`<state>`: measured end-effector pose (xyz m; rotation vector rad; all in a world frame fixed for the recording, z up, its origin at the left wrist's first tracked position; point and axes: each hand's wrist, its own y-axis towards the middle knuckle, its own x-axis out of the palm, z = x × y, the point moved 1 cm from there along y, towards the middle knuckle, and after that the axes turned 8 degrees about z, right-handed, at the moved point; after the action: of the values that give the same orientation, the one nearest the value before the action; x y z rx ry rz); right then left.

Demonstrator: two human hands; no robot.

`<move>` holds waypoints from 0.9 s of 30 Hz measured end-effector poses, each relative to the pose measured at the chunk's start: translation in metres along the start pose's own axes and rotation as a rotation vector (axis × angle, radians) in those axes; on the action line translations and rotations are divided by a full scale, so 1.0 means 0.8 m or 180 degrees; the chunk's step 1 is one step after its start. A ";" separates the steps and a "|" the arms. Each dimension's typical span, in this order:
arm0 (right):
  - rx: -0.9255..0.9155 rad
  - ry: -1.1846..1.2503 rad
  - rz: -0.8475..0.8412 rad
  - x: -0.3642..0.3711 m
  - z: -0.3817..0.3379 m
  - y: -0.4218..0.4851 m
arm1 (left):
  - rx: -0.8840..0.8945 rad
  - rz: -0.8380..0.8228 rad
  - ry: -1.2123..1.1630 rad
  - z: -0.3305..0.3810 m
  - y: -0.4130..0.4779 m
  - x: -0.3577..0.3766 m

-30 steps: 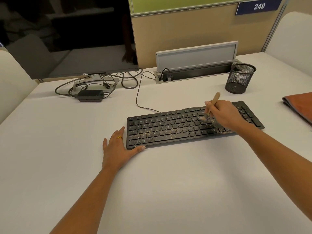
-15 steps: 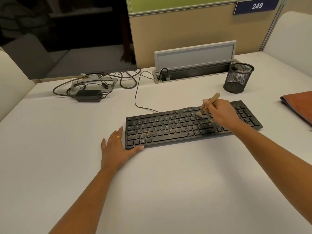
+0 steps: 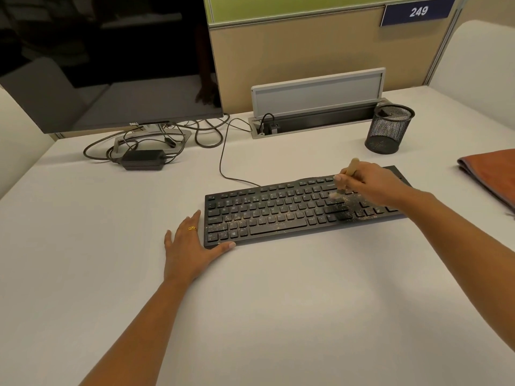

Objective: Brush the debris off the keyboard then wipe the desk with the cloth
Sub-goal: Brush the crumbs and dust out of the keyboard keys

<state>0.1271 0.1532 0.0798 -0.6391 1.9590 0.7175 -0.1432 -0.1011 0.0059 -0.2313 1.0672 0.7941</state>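
Head view: the fingers (image 3: 343,177) of the right hand (image 3: 370,188) are curled round the wooden handle of a small brush (image 3: 351,169). They pinch it with the handle tilted up and away and the pale bristles down on the keys in the right part of the black keyboard (image 3: 278,215). Just nearer than the bristles, tan debris (image 3: 351,212) lies thick over the keys; thinner specks spread leftward across the lower rows. The left hand (image 3: 189,252) lies flat on the white worktop (image 3: 278,316), fingers straight and spread, thumb against the keyboard's near left corner, a gold ring (image 3: 192,228) on one finger. Right of the brushing fingers, well apart, a folded rust-coloured cloth (image 3: 493,174) lies on the worktop. Beyond them stands a black mesh cup (image 3: 388,130). Far to their left, a dark monitor (image 3: 111,65) stands over tangled cables (image 3: 206,135) and a power brick (image 3: 142,160).
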 end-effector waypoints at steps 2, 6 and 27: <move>0.0084 -0.0374 0.0107 -0.006 0.003 0.003 | -0.0004 -0.0012 -0.0004 0.000 0.000 0.000; 0.0302 0.0066 0.0522 -0.005 -0.004 0.003 | -0.0011 -0.0015 -0.0004 0.000 0.000 0.000; 0.1039 0.0233 0.0748 0.025 -0.027 0.005 | 0.0014 0.0002 -0.0022 0.001 0.000 0.000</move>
<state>0.1026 0.1378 0.0717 -0.2424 2.1803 0.5012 -0.1426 -0.1004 0.0062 -0.2243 1.0627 0.7926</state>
